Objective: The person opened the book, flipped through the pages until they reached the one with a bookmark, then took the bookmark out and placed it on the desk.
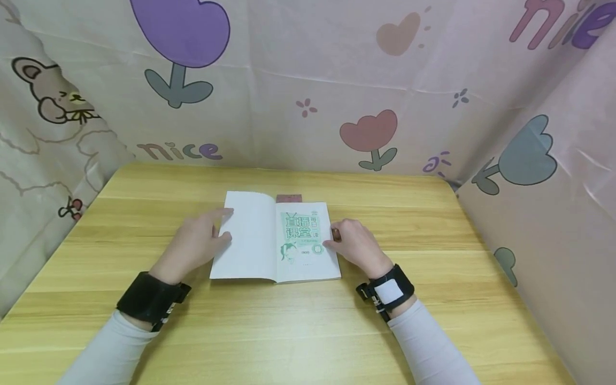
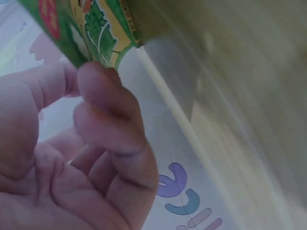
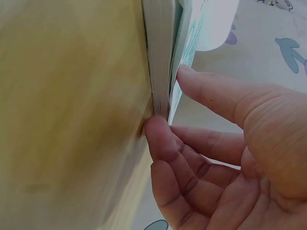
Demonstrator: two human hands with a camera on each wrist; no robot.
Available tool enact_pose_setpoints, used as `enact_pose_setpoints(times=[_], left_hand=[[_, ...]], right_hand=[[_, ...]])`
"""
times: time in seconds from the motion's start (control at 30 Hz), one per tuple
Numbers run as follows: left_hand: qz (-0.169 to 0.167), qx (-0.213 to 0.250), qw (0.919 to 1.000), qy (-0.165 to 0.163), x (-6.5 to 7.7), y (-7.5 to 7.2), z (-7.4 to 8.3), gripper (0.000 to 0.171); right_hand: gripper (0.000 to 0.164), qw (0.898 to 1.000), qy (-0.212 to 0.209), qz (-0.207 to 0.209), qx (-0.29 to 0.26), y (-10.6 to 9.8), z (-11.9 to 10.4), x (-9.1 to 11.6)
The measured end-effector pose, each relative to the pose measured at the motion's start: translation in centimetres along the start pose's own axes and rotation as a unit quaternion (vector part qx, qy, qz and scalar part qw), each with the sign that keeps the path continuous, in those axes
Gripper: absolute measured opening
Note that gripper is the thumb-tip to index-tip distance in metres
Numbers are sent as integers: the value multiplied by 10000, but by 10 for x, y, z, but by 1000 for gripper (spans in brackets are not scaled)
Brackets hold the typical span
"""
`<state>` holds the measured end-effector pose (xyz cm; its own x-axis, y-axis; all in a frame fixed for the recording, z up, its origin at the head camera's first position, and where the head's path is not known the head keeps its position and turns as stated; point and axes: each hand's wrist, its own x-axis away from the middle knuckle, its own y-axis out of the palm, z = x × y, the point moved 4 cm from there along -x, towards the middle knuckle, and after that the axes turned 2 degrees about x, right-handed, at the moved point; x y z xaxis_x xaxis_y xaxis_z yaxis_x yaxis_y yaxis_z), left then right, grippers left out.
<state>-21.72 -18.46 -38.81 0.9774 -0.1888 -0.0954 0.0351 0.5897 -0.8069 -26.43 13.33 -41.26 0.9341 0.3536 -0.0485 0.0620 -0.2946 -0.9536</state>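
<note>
Narrowly pinching green-printed cover [image 2: 108, 28] of open white-paged paper book [image 1: 264, 238] with left fingers [image 2: 108, 127]; likewise gripping stacked page edges [image 3: 162, 57] with right fingers [image 3: 160, 139].

The left forearm [image 1: 112, 350] and right forearm [image 1: 430, 345] are stretched forward and slanted inward. Thumb and fingers of the left hand [image 1: 192, 240] are set in a pinch; on the right hand [image 1: 360, 246], an extended thumb is opposed by curled fingers.

Pale cloth [image 1: 289, 43] printed with flowers [image 1: 369, 131], a heart [image 1: 398, 35] and a bear [image 1: 55, 93] hangs around a yellowish wooden table [image 1: 298, 331].
</note>
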Motion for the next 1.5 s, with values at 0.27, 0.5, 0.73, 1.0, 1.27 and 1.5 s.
enact_pose_setpoints(times=[0.27, 0.5, 0.73, 1.0, 1.27, 1.5], left_hand=[[-431, -154, 9989, 25, 0, 10, -11, 46], [-714, -202, 9972, 43, -1, 16, -15, 44], [-723, -325, 9968, 39, -1, 17, -15, 44], [-787, -471, 9957, -138, -1, 19, -13, 66], [-754, -630, 9949, -220, 2, 18, -10, 68], [-680, -587, 9956, -261, 0, 20, -9, 68]], right_hand=[[25, 10000, 7, -27, 13, -1, -2, 0], [26, 10000, -11, 41, -50, -2, -2, 0], [23, 9997, 160, -40, -160, -2, -2, 0], [44, 9988, 341, -112, -331, 0, -2, 0], [35, 9986, 316, -70, -411, 2, -1, -2], [18, 9994, 212, -91, -277, 2, 2, -2]])
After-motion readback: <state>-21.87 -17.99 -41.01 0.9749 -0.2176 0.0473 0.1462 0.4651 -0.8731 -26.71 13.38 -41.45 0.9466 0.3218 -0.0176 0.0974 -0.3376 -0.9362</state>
